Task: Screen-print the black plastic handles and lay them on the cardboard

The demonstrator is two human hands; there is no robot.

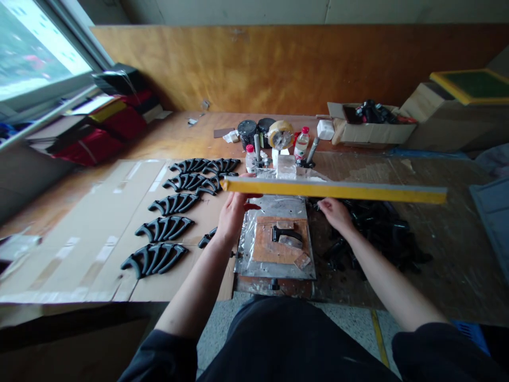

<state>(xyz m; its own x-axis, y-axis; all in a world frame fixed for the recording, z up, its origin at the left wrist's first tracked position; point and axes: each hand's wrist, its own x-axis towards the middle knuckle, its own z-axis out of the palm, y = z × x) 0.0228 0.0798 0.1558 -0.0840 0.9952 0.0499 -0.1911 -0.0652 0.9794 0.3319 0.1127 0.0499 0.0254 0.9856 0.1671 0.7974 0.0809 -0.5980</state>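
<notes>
A long flat frame with a yellow front edge (338,190) is seen almost edge-on, raised above a metal base plate (248,254). My left hand (234,209) is at its left end, a digit showing above the frame and fingers below, seemingly closed on its side; the frame hides part of the grip. My right hand (334,212) is below the frame, beside a pile of black parts (382,228), fingers bent together. What they pinch, if anything, is too small to make out. One black curved part (287,233) lies on a brown block (264,246) on the plate.
Rows of black ribbed parts (161,258) lie on cardboard (91,212) to the left. Behind the plate stand metal posts (313,150), a tape roll (280,135), dark tubs (247,133) and red-capped bottles (302,143). An open carton (374,132) sits at back right.
</notes>
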